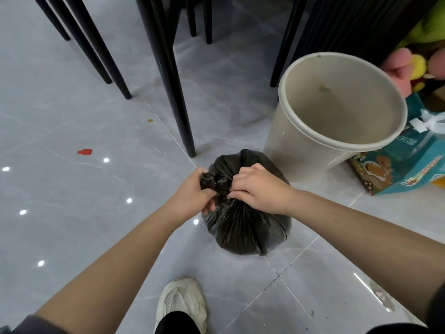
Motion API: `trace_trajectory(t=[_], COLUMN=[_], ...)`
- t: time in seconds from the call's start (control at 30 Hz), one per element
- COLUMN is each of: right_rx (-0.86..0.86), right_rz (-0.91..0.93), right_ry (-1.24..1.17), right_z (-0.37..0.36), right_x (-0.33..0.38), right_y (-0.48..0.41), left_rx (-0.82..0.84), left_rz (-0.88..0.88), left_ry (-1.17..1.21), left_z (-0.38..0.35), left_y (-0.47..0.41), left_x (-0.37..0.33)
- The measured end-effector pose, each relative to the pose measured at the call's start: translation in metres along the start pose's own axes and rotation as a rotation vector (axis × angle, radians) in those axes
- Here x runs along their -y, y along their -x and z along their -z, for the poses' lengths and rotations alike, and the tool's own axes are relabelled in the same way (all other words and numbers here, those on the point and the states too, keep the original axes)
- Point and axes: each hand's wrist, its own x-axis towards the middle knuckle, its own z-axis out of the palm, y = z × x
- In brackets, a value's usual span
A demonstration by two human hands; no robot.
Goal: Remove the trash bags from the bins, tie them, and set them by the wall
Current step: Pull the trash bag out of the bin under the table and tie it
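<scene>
A full black trash bag sits on the grey tiled floor in the middle of the head view. Its gathered neck is bunched into a knot at the top. My left hand grips the twisted end of the neck from the left. My right hand pinches the bag's neck from the right, fingers curled into the plastic. Just behind and to the right stands a beige round bin, with no bag in it.
Black chair and table legs stand close behind the bag. A teal gift bag and plush toys lie to the right of the bin. My white shoe is below the bag. A small red scrap lies on the floor at left.
</scene>
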Motion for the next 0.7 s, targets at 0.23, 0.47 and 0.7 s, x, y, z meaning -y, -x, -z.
trace_trajectory(t=[0.23, 0.47, 0.7], right_rx=[-0.034, -0.072, -0.072], right_rz=[0.065, 0.115, 0.127], right_ry=[0.185, 0.239, 0.234], right_z=[-0.008, -0.005, -0.009], right_x=[0.004, 0.009, 0.002], right_y=[-0.001, -0.004, -0.003], left_rx=[0.294, 0.238, 0.013], left_rz=[0.525, 0.511, 0.279], left_ry=[0.465, 0.657, 0.199], left_z=[0.004, -0.003, -0.003], left_y=[-0.005, 0.003, 0.002], left_x=[-0.006, -0.004, 0.001])
